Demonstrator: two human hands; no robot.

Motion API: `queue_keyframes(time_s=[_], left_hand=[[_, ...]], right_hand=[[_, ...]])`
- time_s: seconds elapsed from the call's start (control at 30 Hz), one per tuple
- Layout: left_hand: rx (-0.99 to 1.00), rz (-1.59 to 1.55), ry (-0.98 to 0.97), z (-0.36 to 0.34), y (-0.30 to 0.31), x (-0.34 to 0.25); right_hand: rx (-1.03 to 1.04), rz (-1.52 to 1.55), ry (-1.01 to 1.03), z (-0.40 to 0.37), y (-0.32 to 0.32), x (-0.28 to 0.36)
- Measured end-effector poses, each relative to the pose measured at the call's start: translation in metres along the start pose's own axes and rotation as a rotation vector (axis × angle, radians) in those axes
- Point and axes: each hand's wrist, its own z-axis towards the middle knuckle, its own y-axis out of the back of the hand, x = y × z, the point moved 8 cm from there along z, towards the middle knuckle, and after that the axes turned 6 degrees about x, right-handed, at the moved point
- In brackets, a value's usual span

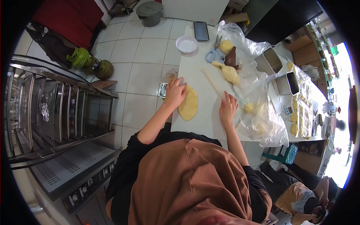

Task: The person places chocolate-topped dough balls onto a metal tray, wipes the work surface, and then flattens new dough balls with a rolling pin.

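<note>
A flat oval of yellow dough lies near the left edge of the white table. My left hand is over its upper left edge, fingers apart and slightly bent; whether they press the dough is hard to tell. To the right, my right hand lies low on the table with its fingers stretched out. Its fingertips are at the near end of a pale rolling pin, which slants away across the table. Beyond the pin are a filled piping bag of pale yellow filling and a brown chocolate-coloured bag.
Blue-handled scissors, a white fluted paper cup and a phone lie at the far end. Clear plastic sheeting covers dough balls on the right, beside two metal tins. A tray rack stands left.
</note>
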Motion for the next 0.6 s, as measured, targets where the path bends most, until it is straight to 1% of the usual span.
queue_keyframes(time_s=[0.07, 0.13, 0.17, 0.2, 0.3, 0.33, 0.4, 0.43, 0.5, 0.53, 0.6], left_hand=[[0.032, -0.074, 0.034, 0.001, -0.001, 0.001], [0.057, -0.134, 0.043, 0.005, -0.002, 0.001], [0.065, -0.157, 0.034, 0.007, -0.003, 0.000], [0.071, -0.180, 0.027, 0.008, -0.003, -0.001], [0.113, -0.232, 0.033, 0.010, -0.004, 0.000], [0.105, -0.294, 0.036, 0.010, -0.002, 0.001], [0.092, -0.418, 0.042, 0.011, 0.003, 0.003], [0.094, -0.544, 0.079, 0.010, 0.003, 0.006], [0.094, -0.799, 0.151, 0.013, 0.000, 0.011], [0.087, -0.745, 0.117, 0.016, 0.000, 0.009], [0.078, -0.641, 0.051, 0.021, -0.003, 0.006]], right_hand=[[-0.096, -0.040, 0.024, 0.006, 0.014, 0.026], [-0.023, 0.234, 0.119, 0.012, -0.009, 0.047], [0.077, 0.364, 0.164, 0.014, -0.027, 0.062], [0.134, 0.465, 0.156, 0.015, -0.042, 0.073], [0.424, 0.367, 0.104, 0.023, -0.070, 0.097], [0.400, 0.399, 0.141, 0.027, -0.069, 0.099], [0.466, 0.488, 0.101, 0.036, -0.071, 0.095], [0.500, 0.533, 0.079, 0.039, -0.070, 0.093], [0.606, 0.699, -0.104, 0.048, -0.066, 0.081], [0.660, 0.779, -0.201, 0.049, -0.066, 0.076], [0.589, 0.751, -0.161, 0.055, -0.067, 0.069]])
